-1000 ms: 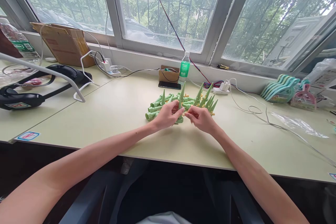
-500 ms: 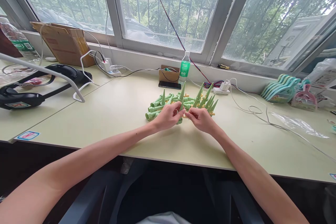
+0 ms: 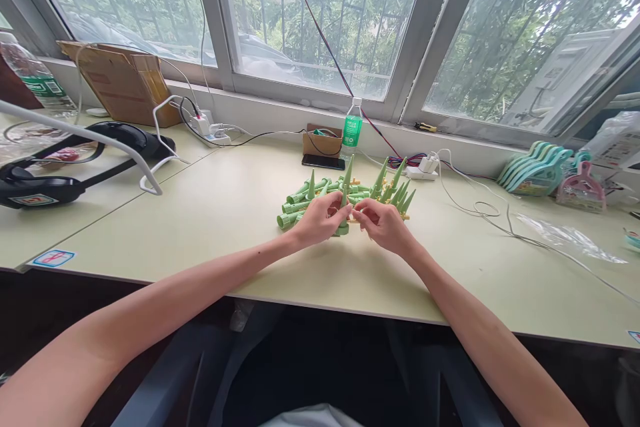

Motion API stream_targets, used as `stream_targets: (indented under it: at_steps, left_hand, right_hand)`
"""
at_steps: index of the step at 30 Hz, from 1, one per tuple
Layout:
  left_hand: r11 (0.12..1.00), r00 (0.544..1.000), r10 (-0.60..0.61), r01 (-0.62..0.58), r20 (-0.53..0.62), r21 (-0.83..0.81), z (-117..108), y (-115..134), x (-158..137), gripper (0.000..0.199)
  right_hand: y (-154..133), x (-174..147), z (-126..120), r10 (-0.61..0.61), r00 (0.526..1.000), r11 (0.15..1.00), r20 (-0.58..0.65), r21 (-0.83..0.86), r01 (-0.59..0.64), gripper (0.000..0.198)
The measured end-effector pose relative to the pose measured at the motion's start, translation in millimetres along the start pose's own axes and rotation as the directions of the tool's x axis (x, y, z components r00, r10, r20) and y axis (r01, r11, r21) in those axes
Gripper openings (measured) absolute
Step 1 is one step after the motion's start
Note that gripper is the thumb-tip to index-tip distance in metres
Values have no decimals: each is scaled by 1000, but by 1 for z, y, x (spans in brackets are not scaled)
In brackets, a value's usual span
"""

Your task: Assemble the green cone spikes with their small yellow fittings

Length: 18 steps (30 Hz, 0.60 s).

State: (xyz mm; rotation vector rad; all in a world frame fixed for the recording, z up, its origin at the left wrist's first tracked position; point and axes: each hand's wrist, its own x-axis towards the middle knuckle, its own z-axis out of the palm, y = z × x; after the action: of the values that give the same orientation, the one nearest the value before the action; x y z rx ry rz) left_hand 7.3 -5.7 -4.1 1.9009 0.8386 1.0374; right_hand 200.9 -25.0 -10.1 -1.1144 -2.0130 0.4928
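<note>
Green plastic tubes [image 3: 289, 219] lie in a pile on the table, with pointed green cones [image 3: 379, 177] standing among them and small yellow pieces between. My left hand [image 3: 318, 219] is closed around an upright green cone [image 3: 344, 203] with a round base, at the near side of the pile. Just to its right, my right hand [image 3: 384, 221] pinches with thumb and forefinger beside that cone. What lies between those fingertips is too small to make out; a yellow piece shows close by. The two hands' fingertips nearly meet.
Behind the pile are a black phone [image 3: 323, 161], a small cardboard box [image 3: 321, 141] and a green-labelled bottle [image 3: 352, 125]. White cables [image 3: 484, 207] and a power strip [image 3: 421, 173] lie to the right, near small dustpans [image 3: 535, 170]. A black headset [image 3: 85, 163] sits left.
The left hand has tilted the cone slightly, and its green base shows more below the fingers. My right fingers have shifted a little; both hands stay in nearly the same place.
</note>
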Motion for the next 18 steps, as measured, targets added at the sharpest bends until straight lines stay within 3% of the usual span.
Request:
stream_targets:
  at_steps: [7, 18]
  left_hand:
    - [981, 993, -120, 117, -15, -153, -2, -1, 1, 37]
    - [975, 991, -134, 130, -6, -178, -1, 3, -1, 35]
  right_hand:
    - [-1, 0, -1, -25, 999, 998, 37, 50, 23, 31]
    - [-1, -1, 0, -42, 997, 998, 70, 41, 39, 23]
